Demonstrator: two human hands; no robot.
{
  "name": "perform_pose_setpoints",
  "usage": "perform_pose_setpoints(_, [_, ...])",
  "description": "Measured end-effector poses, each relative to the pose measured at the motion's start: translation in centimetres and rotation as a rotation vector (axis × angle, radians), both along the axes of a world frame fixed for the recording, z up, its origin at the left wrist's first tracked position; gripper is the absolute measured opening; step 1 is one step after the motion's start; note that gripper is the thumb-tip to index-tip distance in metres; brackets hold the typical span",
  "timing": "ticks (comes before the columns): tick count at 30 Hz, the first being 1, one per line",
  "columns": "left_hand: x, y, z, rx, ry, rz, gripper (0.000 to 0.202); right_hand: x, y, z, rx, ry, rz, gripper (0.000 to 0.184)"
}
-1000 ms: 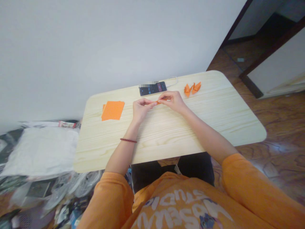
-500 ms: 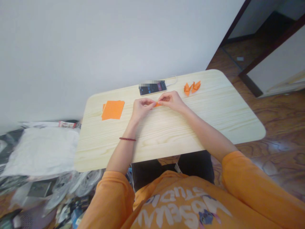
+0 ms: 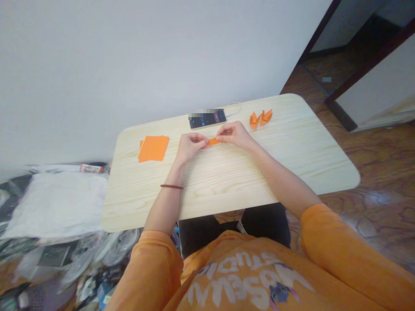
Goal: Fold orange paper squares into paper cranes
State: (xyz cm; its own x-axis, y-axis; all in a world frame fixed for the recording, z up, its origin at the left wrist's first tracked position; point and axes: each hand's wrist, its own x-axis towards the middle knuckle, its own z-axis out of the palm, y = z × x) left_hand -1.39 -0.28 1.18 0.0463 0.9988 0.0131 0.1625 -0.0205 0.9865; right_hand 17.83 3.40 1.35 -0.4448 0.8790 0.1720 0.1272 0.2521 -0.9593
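A small folded piece of orange origami paper (image 3: 212, 141) is stretched between my two hands, just above or on the table's middle. My left hand (image 3: 192, 146) pinches its left end between thumb and fingers. At the right end, my right hand (image 3: 236, 134) grips it in the same way, closed. The fingertips cover both ends, so the full fold shape is hidden. To the left lies a small stack of square orange paper sheets (image 3: 154, 148). Two folded orange paper cranes (image 3: 260, 119) stand close together, beyond my right hand.
A phone (image 3: 208, 120) with a white cable (image 3: 235, 111) lies by the wall at the back of the pale wooden table (image 3: 227, 185). Left of the table are a white cushion-like item (image 3: 58, 205) and plastic-wrapped clutter (image 3: 78, 263). A doorway is at the right.
My left hand has shifted slightly left, away from the right hand. More of the orange paper shows between my fingers.
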Motion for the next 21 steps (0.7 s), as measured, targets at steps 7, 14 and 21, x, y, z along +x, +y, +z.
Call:
perform_pose_setpoints(7, [0.2, -0.2, 0.14, -0.024, -0.088, -0.02, 0.027, 0.11, -0.03, 0.17, -0.078, 0.036, -0.032, 0.021])
perform_pose_setpoints(14, [0.71, -0.36, -0.33, 0.038, -0.018, -0.031, 0.031, -0.3, -0.31, 0.11, -0.007, 0.018, -0.029, 0.02])
perform_pose_setpoints(21, [0.52, -0.27, -0.56, 0.085, 0.049, -0.042, 0.029, -0.43, -0.33, 0.46, -0.049, 0.007, -0.011, 0.013])
